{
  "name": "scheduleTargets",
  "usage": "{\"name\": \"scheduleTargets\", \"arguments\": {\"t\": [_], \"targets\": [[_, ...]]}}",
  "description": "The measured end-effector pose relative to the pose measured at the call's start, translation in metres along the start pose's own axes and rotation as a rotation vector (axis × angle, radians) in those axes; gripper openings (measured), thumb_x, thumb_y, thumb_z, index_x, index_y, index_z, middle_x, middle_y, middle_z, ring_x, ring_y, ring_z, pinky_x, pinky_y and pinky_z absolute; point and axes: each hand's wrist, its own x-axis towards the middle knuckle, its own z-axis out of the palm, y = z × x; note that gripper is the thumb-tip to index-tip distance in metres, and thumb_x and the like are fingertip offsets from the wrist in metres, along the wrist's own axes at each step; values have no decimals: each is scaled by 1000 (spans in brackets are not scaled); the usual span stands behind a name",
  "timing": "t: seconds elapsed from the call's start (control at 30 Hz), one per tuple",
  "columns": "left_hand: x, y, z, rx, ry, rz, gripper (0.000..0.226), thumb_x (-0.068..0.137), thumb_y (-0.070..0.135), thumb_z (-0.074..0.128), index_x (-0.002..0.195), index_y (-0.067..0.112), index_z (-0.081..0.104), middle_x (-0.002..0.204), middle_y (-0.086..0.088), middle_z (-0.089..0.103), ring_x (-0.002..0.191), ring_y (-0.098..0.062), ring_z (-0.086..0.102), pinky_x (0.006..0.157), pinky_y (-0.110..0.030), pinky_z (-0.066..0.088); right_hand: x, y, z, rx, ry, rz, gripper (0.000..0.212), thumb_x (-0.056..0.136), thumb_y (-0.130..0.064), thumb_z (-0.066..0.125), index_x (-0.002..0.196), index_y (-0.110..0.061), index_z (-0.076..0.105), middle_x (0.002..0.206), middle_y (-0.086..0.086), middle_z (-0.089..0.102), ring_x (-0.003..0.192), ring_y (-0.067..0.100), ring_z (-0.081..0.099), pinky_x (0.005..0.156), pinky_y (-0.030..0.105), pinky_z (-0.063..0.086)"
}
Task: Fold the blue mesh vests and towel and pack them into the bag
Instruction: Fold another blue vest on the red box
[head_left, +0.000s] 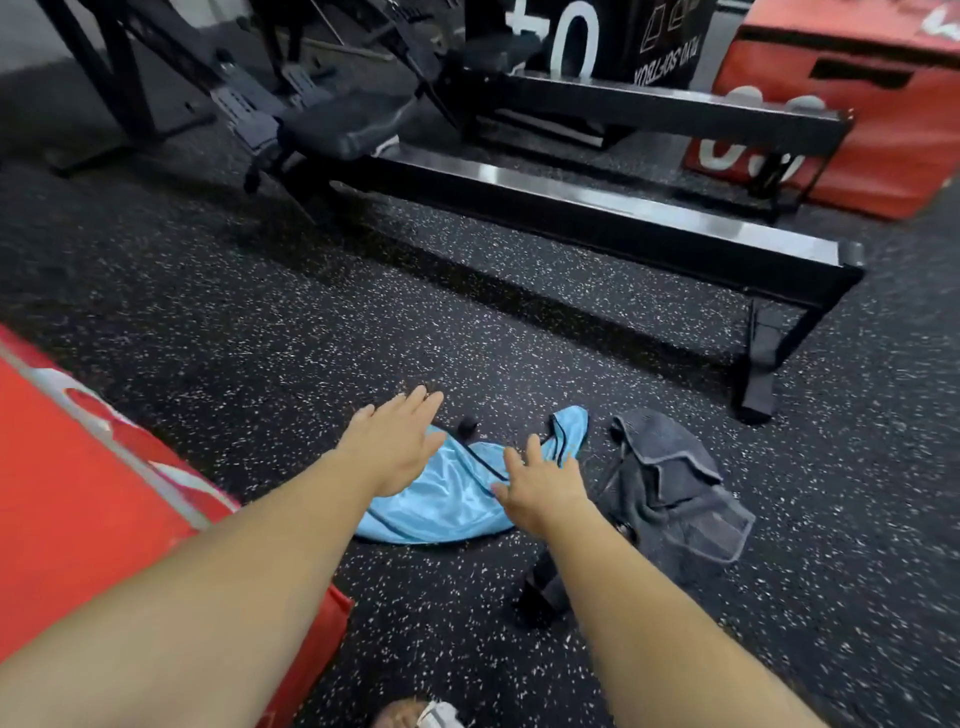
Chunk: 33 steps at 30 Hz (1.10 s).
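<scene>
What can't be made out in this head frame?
Head view:
Light blue mesh vest: partly hidden by the left hand and right hand; vest count unclear.
Black strap-like object beside the crumpled dark grey towel: right forearm covers it; bag or not, unclear.
Red padded box: cut off by left edge.

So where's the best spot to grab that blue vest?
Pinch the blue vest at its shoulder strap, the narrow black-trimmed end sticking out beyond the right hand, coming down from above. It lies flat on the floor, so thin edges are likely easier than the broad middle.
</scene>
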Motion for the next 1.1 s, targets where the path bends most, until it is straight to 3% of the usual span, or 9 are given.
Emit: {"name": "scheduleTargets", "arguments": {"t": [0.23,0.33,0.53,0.63,0.7,0.77,0.9,1.1], "targets": [[82,-8,63,10,-122,43,59,106,44,23,157,25,2,165,3,-2,151,-20,12,119,-45,20,86,27,72,79,-146,91,58,100,-43,31,151,-17,21,159,17,15,133,33,43,113,54,21],[105,-16,88,-3,-158,57,59,105,44,23,157,25,3,165,3,-1,150,-20,15,118,-46,21,118,34,99,144,-186,182,59,100,-43,31,153,-21,16,155,20,23,137,34,35,113,53,19],[117,-33,119,-8,-249,45,61,105,45,23,157,27,-2,165,3,-6,150,-22,14,118,-43,22,161,28,131,311,-270,400,59,101,-48,29,154,-26,15,157,30,-11,147,42,-5,118,54,8],[117,-41,124,-14,-255,30,60,105,45,23,157,27,-1,165,4,-6,149,-22,17,117,-41,21,170,28,133,334,-329,479,57,101,-42,33,153,-22,20,158,28,-8,147,42,-5,117,53,8],[115,-45,126,-27,-262,20,60,105,44,23,157,27,-2,165,4,-5,150,-21,16,117,-41,21,173,30,132,338,-346,476,55,100,-34,36,150,-12,26,158,24,8,146,38,7,116,49,14],[113,-47,126,-42,-268,12,61,105,44,23,157,27,-3,164,4,-6,150,-20,14,119,-40,20,171,29,129,332,-303,445,50,99,-29,37,145,-8,34,155,17,21,143,34,17,115,48,18],[99,-44,114,-83,-257,-32,60,105,45,24,157,29,-2,164,7,-7,150,-21,16,116,-40,21,152,19,114,320,-165,363,44,97,-21,40,139,-9,38,155,14,20,146,29,13,115,49,17],[37,-34,51,-92,-167,-79,60,105,42,27,157,27,1,165,4,-4,148,-24,22,115,-47,26,92,-20,63,275,55,121,56,95,-17,40,148,-8,23,154,13,14,147,26,9,117,48,17]]}}
